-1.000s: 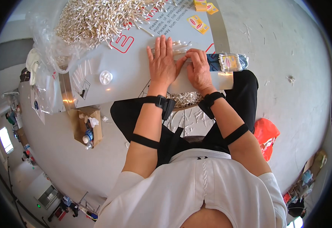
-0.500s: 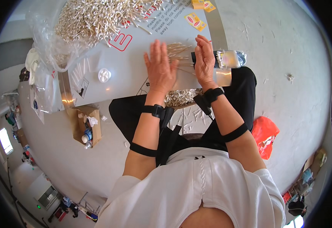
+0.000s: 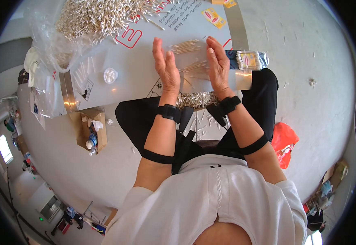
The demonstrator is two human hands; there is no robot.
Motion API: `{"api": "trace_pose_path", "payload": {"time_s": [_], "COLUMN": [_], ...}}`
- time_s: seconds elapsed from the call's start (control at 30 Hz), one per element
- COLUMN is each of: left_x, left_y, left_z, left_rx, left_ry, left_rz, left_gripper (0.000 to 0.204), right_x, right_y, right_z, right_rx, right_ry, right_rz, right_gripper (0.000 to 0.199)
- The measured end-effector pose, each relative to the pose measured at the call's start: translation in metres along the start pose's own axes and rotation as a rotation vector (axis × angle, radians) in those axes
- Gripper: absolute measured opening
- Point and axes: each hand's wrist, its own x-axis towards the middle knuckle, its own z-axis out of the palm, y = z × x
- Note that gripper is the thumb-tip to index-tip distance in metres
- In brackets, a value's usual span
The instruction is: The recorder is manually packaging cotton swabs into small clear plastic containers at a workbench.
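Your left hand sits just above the middle of the frame, fingers straight and together, palm turned inward toward the other hand; it grips nothing. Your right hand mirrors it a little to the right, also flat and open with nothing held. Between the two palms lie small bundles of cotton swabs, resting on the grey sheet that covers the work surface (whether your palms actually touch the swabs cannot be told from here). Both hands stand on edge on either side of them.

Just right of your right hand, a filled packet of swabs lies on the sheet's edge. At the upper left of the frame is a big loose heap of swabs, with a crumpled clear plastic bag beside it. A small round white lid rests on the sheet, left of your left hand. More swabs are scattered in your lap, just below the sheet's near edge. Lower left, a cardboard box stands on the floor; at the right an orange bag lies by your leg.
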Motion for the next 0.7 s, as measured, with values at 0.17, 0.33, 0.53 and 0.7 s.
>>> {"api": "trace_pose_path", "payload": {"time_s": [0.17,0.33,0.53,0.7], "left_x": [0.003,0.004,0.016,0.017], "left_y": [-0.002,0.005,-0.002,-0.006], "left_z": [-0.01,-0.009,-0.015,-0.018], "left_rx": [0.058,0.135,0.526,0.699], "left_ry": [-0.021,-0.107,-0.302,-0.436], "left_rz": [0.067,0.069,0.222,0.311], "left_gripper": [0.053,0.049,0.047,0.05], "right_x": [-0.002,-0.002,-0.001,0.029], "right_y": [-0.001,-0.017,-0.014,-0.007], "right_z": [-0.027,-0.019,-0.023,-0.029], "right_rx": [-0.365,-0.694,-0.834,-0.71], "right_ry": [-0.295,-0.469,-0.462,-0.617], "right_rz": [-0.225,-0.346,-0.352,-0.473], "right_gripper": [0.066,0.103,0.098,0.056]}}
